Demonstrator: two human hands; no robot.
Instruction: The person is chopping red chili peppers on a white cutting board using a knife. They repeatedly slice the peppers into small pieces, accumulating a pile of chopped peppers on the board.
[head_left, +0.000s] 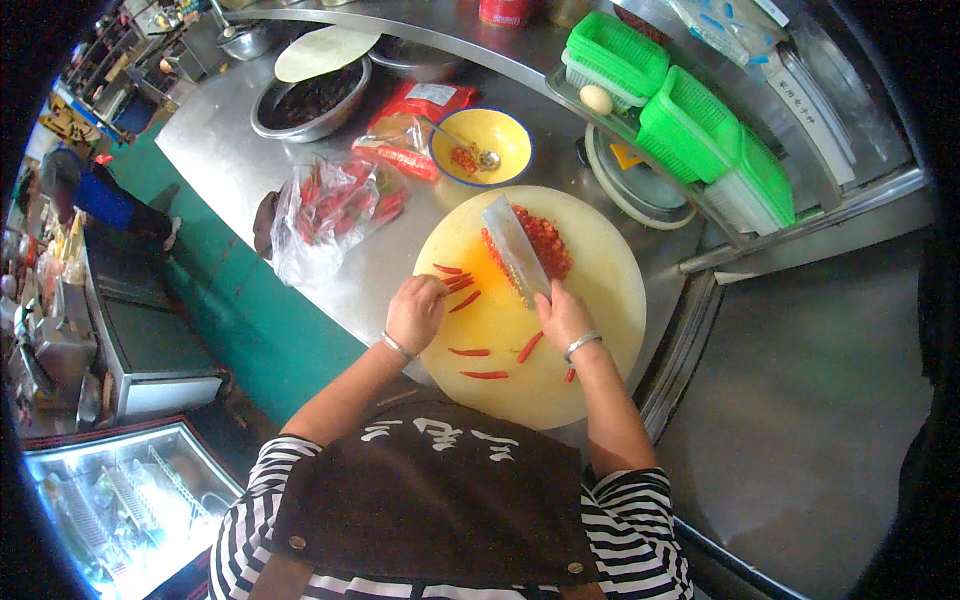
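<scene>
On a round, pale cutting board (600, 315), my right hand (564, 319) is closed round the handle of a cleaver (516, 247). Its wide blade lies across a heap of chopped red chilies (546, 244). At the board's left edge, my left hand (417, 311) has its fingertips on some whole red chilies (459, 283); whether it grips one is hard to tell. More whole chilies (484, 374) are scattered on the near half of the board. Behind the board stands a yellow enamel bowl (504, 131) with a spoon (487, 160) and some chopped chili inside.
Left of the board lies a clear plastic bag of red chilies (337, 202). Behind are a red package (405, 124) and a metal bowl of dark food (311, 105). Green baskets (686, 120) and an egg (596, 99) sit on the right shelf. A person (105, 195) stands far left.
</scene>
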